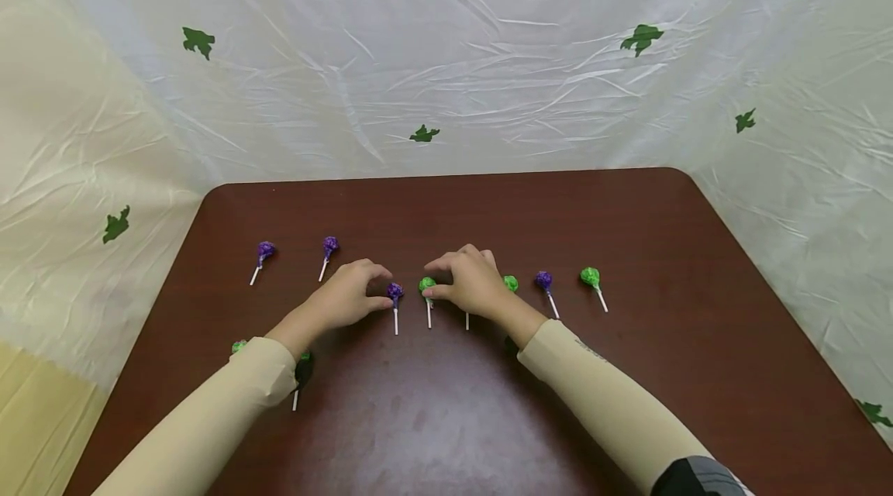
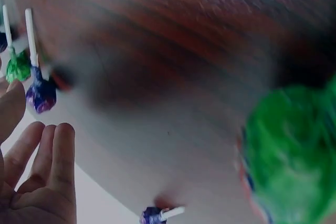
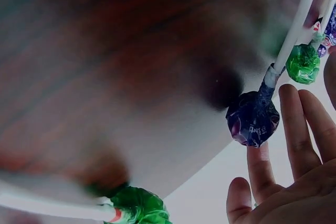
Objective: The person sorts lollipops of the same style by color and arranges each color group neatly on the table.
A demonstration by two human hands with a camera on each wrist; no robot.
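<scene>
My left hand [image 1: 352,294] is beside a purple-wrapped lollipop [image 1: 395,291], its thumb and fingers spread around the candy head. In the left wrist view the fingers are fairly straight, and a gap shows between them and that purple lollipop [image 2: 41,97]. My right hand [image 1: 474,280] reaches over a green-wrapped lollipop [image 1: 427,284], thumb at its near side and fingers beyond. Extended fingers show in the right wrist view, near the green lollipop [image 3: 303,65] and another purple lollipop [image 3: 253,120]. The head view shows only that one's stick [image 1: 467,321] below the right hand.
Two purple lollipops [image 1: 330,245] lie at the back left of the brown table [image 1: 446,225]. Right of my right hand are a green [image 1: 511,283], a purple [image 1: 544,280] and a green lollipop [image 1: 590,277]. Green lollipops [image 1: 239,346] are partly hidden by my left sleeve.
</scene>
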